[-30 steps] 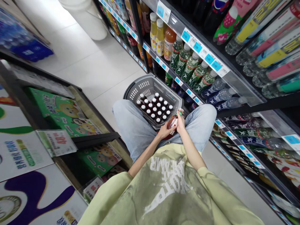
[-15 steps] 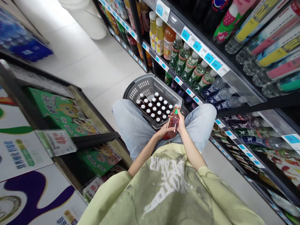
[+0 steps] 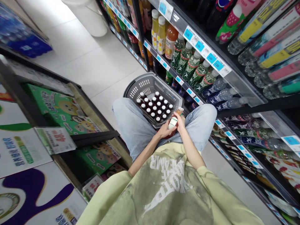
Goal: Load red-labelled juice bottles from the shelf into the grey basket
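Observation:
Both my hands are wrapped round a bottle of reddish-brown drink (image 3: 172, 122), held tilted above my lap. Its white and green label faces up, and its clear cap end points away to the right. My left hand (image 3: 164, 130) grips the lower left side. Around the upper right side, below the cap, closes my right hand (image 3: 180, 122). Just beyond the hands, between my knees, a grey shopping basket (image 3: 132, 91) holds several dark bottles with white caps (image 3: 153, 108), standing upright in rows. The bottle's base is partly hidden by my fingers.
Drink shelves (image 3: 164, 64) with green-labelled bottles (image 3: 192, 67) and juice bottles (image 3: 161, 36) run along the right. At left stand a dark rack with green boxes (image 3: 58, 104) and white cartons (image 3: 18, 147). A white bin (image 3: 90, 20) and blue-wrapped bottle packs (image 3: 25, 37) are farther off.
The bottle has been turned in my hands, so its white and green label now shows where reddish liquid showed before. Its cap end leans farther right. The basket stays in place.

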A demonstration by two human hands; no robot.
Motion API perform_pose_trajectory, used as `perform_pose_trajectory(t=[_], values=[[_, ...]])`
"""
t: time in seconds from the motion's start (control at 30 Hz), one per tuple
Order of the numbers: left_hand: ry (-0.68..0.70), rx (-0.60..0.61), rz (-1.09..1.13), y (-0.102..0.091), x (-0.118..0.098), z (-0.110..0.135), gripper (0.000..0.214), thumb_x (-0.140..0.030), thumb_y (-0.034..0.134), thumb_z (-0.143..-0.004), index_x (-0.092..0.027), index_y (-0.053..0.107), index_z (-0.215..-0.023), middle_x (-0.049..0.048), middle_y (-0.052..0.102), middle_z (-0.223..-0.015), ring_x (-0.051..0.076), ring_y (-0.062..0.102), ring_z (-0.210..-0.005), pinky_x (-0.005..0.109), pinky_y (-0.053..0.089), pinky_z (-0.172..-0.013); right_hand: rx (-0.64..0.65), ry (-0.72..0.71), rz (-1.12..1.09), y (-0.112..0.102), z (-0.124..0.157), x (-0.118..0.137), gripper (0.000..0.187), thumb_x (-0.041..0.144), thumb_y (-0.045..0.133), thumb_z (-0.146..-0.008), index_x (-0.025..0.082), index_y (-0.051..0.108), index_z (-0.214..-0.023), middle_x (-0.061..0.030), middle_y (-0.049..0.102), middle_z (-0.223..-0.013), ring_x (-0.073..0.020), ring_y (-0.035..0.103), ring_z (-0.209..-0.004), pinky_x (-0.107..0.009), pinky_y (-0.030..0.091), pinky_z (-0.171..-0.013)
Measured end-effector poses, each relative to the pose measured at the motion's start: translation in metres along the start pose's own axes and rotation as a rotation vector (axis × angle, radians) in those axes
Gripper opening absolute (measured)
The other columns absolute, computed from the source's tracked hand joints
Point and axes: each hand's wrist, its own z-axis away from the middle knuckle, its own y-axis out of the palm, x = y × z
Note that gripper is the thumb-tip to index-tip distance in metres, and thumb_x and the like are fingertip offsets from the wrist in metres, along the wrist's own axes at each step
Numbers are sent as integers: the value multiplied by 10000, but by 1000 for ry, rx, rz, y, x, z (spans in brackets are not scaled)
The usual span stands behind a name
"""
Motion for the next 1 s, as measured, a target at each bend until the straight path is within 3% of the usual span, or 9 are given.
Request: perform_pose_trajectory(t=[0.13,0.27,0.43,0.67,1.0], values=[[28,-22,113,-4,-2,0,625,-573,745,-876,-168,601,-1329,140,768,-1328,326,743,-1187,426,592,-1045,152,86,-91,-1,1,7,272,427,861,-759,194,751,-847,-4,781,-747,-188,722,-600,-312,621,-593],[22,-12,76,-4,-3,1,729,-576,758,-850,-153,572,-1414,152,764,-1341,342,742,-1191,449,575,-1069,227,83,-72,-1,5,9,280,413,861,-729,182,776,-862,-4,785,-735,-178,722,-602,-289,620,-606],[2,6,41,-4,-3,2,826,-578,768,-838,-128,539,-1491,159,764,-1338,359,736,-1213,467,562,-1096,222,60,-36,0,6,10,269,403,865,-720,176,786,-841,-10,786,-725,-194,744,-638,-295,620,-621],[-17,15,28,-4,-2,0,839,-547,834,-776,-137,554,-1453,153,758,-1344,365,731,-1208,470,570,-1077,212,48,-29,2,7,11,236,377,860,-719,173,785,-811,-6,773,-697,-183,729,-613,-290,604,-613],[-16,-4,-12,-3,-4,1,767,-510,828,-792,-128,591,-1412,171,766,-1309,391,727,-1217,497,569,-1083,201,21,2,1,5,9,258,393,871,-688,182,789,-812,0,779,-707,-175,715,-595,-278,585,-577]])
